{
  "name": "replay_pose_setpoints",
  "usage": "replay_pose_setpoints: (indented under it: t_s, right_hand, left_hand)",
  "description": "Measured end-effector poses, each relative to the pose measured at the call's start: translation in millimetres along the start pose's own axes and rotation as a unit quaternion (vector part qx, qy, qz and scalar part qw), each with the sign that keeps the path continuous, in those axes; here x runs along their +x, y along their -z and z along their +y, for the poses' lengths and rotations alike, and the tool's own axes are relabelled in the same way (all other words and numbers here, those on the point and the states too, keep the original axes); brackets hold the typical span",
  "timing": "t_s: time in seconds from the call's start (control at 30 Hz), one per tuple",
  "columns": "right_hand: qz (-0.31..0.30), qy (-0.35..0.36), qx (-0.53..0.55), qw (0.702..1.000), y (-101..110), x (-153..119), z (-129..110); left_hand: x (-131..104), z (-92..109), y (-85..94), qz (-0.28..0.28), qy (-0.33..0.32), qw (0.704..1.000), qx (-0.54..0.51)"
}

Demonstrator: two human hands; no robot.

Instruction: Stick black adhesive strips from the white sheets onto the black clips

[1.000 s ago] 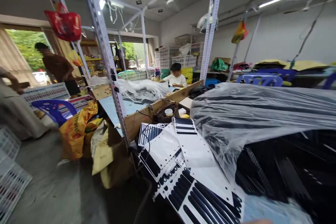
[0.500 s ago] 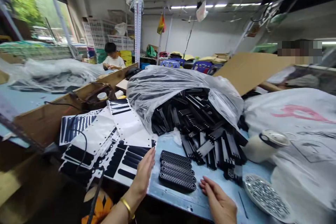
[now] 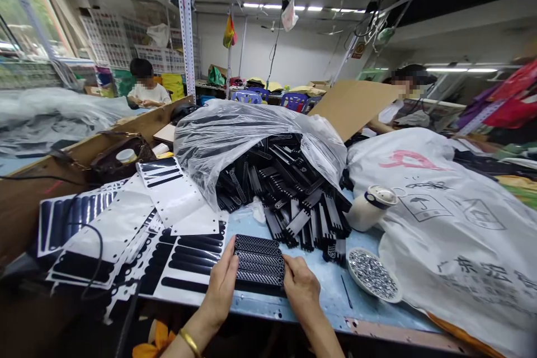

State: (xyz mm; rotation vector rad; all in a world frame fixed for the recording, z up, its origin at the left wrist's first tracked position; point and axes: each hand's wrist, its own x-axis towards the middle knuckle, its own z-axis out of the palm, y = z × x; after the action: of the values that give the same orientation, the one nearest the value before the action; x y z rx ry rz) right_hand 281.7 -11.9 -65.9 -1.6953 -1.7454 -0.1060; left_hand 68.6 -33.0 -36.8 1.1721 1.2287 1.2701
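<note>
A block of several black strips with a carbon-like woven pattern (image 3: pixel 260 262) lies side by side near the front of the blue table. My left hand (image 3: pixel 222 275) presses against the left end of these strips, thumb toward me. At their right end, my right hand (image 3: pixel 301 278) has its curled fingers against them, so the strips are held between both hands. Just behind is a heap of loose black plastic strips (image 3: pixel 289 179), spilling from a clear plastic bag (image 3: pixel 243 123). Left of my left hand lie white sheets with black adhesive strips (image 3: pixel 188 257).
To the right are a bowl of small shiny metal parts (image 3: pixel 373 274), a thin dark tool (image 3: pixel 347 292), a cream-coloured cup (image 3: pixel 369 210) and a big white sack (image 3: pixel 444 207). A brown bag (image 3: pixel 119 159) sits at the left. Two people work farther back.
Both hands have closed in from either side onto the patterned strips; before, they were apart from them. The head view has turned to the right.
</note>
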Motion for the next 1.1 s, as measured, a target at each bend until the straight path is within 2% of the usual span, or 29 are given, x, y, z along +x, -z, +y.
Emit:
replay_pose_setpoints:
  t_s: [0.17,0.37,0.57,0.7,0.8,0.9,1.0,1.07,1.1]
  right_hand:
    - [-0.020,0.002,-0.014,1.000,0,4,0]
    - [-0.049,0.018,-0.005,0.999,-2,16,1]
    - [-0.060,0.018,0.019,0.998,-2,17,1]
    - [-0.040,0.013,0.047,0.998,-1,14,8]
    - [-0.022,0.013,0.054,0.998,9,3,13]
    - [-0.018,0.020,0.057,0.998,24,-17,12]
    - [-0.022,0.034,0.058,0.997,37,-36,9]
    - [-0.024,0.050,0.054,0.997,40,-44,6]
    - [-0.025,0.056,0.053,0.997,40,-46,5]
  left_hand:
    - [13,4,1.6,0.036,-0.023,0.998,0.040]
    - [41,-2,-9.5,0.063,-0.047,0.995,0.063]
    - [39,-8,-13.4,0.053,-0.043,0.994,0.089]
    - [39,-6,-16.2,0.054,-0.041,0.992,0.110]
    - [40,-1,-17.1,0.052,-0.034,0.992,0.112]
    - [34,6,-7.6,0.050,-0.024,0.992,0.113]
    - [13,6,13.5,0.040,-0.038,0.988,0.141]
    - [-6,-1,28.0,0.023,-0.087,0.977,0.193]
    - [-15,-7,33.6,0.016,-0.136,0.963,0.230]
